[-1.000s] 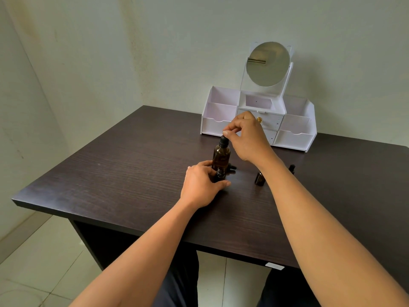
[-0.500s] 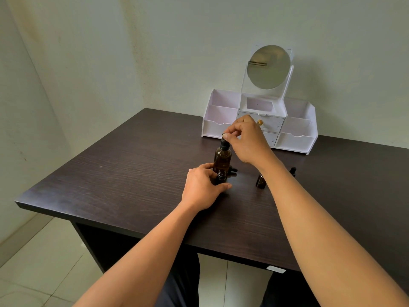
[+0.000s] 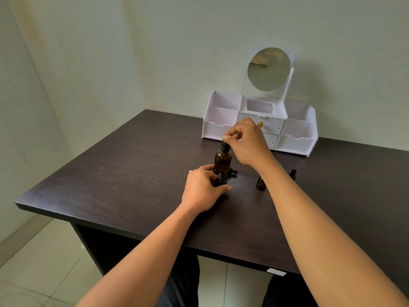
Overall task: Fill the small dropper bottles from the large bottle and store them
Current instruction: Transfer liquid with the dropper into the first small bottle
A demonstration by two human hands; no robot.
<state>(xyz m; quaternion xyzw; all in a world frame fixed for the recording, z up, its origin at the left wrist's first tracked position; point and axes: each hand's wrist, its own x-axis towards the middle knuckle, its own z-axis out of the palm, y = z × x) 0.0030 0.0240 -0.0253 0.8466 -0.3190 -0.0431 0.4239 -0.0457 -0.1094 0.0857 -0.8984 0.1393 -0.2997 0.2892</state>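
The large amber bottle (image 3: pixel 222 160) stands upright mid-table with a black dropper cap (image 3: pixel 225 147). My right hand (image 3: pixel 245 142) pinches the bulb at the top of that cap. In front of it stands a small amber dropper bottle (image 3: pixel 220 178), uncapped, with my left hand (image 3: pixel 202 189) curled round it on the table. A loose black cap (image 3: pixel 233 171) lies just behind. Another small amber bottle (image 3: pixel 261 183) stands to the right, partly behind my right forearm, and a further dark small bottle (image 3: pixel 293 173) is beyond it.
A white organiser (image 3: pixel 221 129) with open compartments, drawers and a round mirror (image 3: pixel 269 69) stands at the back of the dark wooden table (image 3: pixel 132 178). Walls close in at the left and rear. Tiled floor lies below the front edge.
My right hand has stayed on the large bottle's dropper cap, pinching its top. My left hand keeps its hold on the small bottle. The camera has tilted slightly.
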